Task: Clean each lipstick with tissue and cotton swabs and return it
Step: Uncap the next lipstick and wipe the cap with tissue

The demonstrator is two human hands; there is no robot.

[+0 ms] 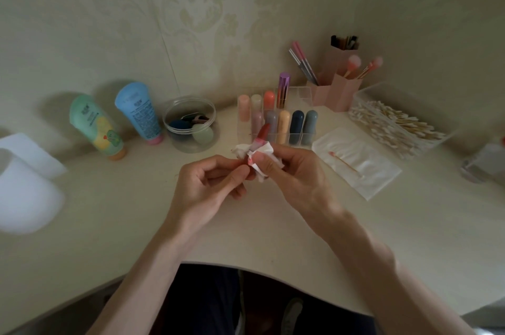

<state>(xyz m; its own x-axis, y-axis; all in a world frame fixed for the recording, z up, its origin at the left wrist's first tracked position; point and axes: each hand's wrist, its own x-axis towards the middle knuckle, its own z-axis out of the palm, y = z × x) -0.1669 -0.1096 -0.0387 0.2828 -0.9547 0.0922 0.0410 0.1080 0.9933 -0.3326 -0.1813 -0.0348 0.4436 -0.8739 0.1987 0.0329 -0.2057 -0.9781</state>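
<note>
Now right hand (289, 170) pinches tissue (263, 151) around lipstick (263, 132) gripped by left hand (210, 184).

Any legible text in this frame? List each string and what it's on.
None can be read.
Green tube: logo and print near its top, too blurred to read.
Blue tube: block of small print, too small and blurred to read.
No other lettering shows.

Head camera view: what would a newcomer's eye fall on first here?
The two hands at the middle of the table: the left hand pinches a red lipstick while the right hand wraps a pink-stained tissue around it. Just behind stands a clear organizer of pastel lipsticks, and to the right a clear box full of cotton swabs.
</note>
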